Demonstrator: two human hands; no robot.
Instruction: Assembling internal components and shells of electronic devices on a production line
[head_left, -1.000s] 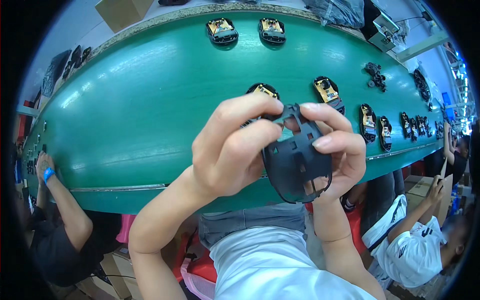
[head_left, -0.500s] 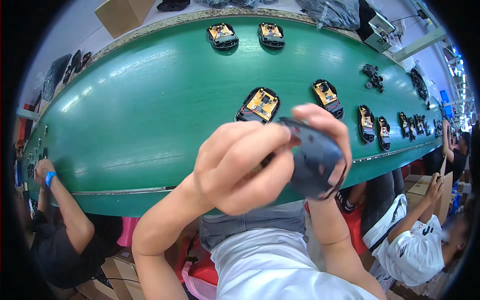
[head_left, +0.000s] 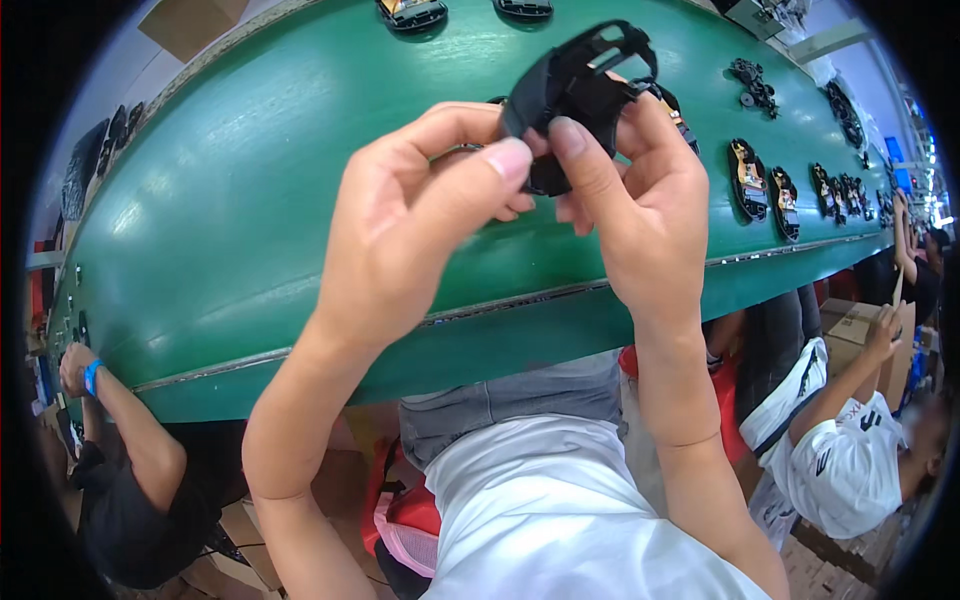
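A black plastic mouse top shell (head_left: 570, 90) is raised above the green work surface (head_left: 250, 230), its hollow underside and cut-out end turned up toward me. My left hand (head_left: 400, 220) pinches its left lower edge between thumb and fingers. On the other side, my right hand (head_left: 650, 190) grips it, thumb pressed on the inner side and fingers behind. Partly hidden behind my right hand lies an open mouse base (head_left: 676, 115) with a yellowish circuit board. Another one is mostly covered by my left fingers and the shell.
Two open mouse bases (head_left: 748, 180) (head_left: 785, 203) lie to the right, with several more beyond. At the far edge sit two others (head_left: 412, 13) (head_left: 523, 9). Small black parts (head_left: 753, 88) lie at the far right. Co-workers sit left (head_left: 130, 440) and right (head_left: 850, 450).
Both hands have moved up and away from me with the shell. It has turned from its smooth outside to its hollow inside. My view has shifted, so the far bases sit higher.
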